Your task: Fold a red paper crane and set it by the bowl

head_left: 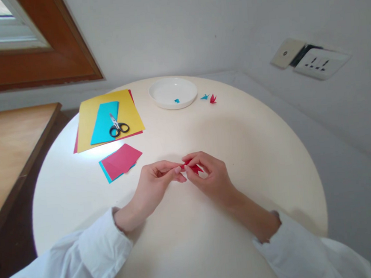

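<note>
A small piece of folded red paper (197, 169) is held between my hands over the near middle of the table. My left hand (156, 180) pinches its left end between thumb and fingers. With thumb and forefinger, my right hand (210, 173) grips its middle, and pointed red tips stick out beneath the palm. The fingers hide much of the folded shape. Left of my left hand lie small red sheets (123, 160) on top of blue ones (107, 173).
The round white table (253, 150) bears a white plate (160, 101) with a blue paper scrap (177, 101). Beside it sit a blue paper crane (205, 96) and a red one (213, 98). Black-handled scissors (115, 126) rest on blue paper (102, 122) over yellow sheets (85, 134).
</note>
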Demonstrator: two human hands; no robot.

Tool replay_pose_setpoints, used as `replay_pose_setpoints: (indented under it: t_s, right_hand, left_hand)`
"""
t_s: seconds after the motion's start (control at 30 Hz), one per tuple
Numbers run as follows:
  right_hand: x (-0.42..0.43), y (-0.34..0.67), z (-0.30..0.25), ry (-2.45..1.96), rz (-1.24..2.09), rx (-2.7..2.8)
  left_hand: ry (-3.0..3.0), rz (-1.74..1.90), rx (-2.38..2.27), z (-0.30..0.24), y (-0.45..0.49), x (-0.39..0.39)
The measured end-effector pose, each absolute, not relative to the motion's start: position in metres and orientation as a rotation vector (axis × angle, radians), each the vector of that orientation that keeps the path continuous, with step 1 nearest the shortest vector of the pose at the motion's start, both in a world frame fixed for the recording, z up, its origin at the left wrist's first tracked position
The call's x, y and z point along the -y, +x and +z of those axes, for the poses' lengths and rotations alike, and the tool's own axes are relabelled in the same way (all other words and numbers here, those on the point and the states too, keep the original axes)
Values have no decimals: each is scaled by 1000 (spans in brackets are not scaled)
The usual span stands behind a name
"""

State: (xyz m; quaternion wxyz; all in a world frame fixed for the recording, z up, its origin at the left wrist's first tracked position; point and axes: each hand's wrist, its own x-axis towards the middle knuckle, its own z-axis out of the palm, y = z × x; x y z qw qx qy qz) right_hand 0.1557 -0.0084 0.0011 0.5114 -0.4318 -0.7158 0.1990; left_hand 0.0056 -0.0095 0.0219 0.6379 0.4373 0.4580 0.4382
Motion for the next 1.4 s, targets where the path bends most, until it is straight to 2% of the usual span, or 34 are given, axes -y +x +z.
replay_pose_setpoints:
  t_s: [0.67, 1.4]
  right_hand:
    - [9, 157, 2, -1041, 441, 1714]
    - [9, 154, 2, -973, 392, 1768]
  left_hand:
    - [838, 962, -896, 18, 5, 10]
    - [980, 985, -1013, 18, 5, 9]
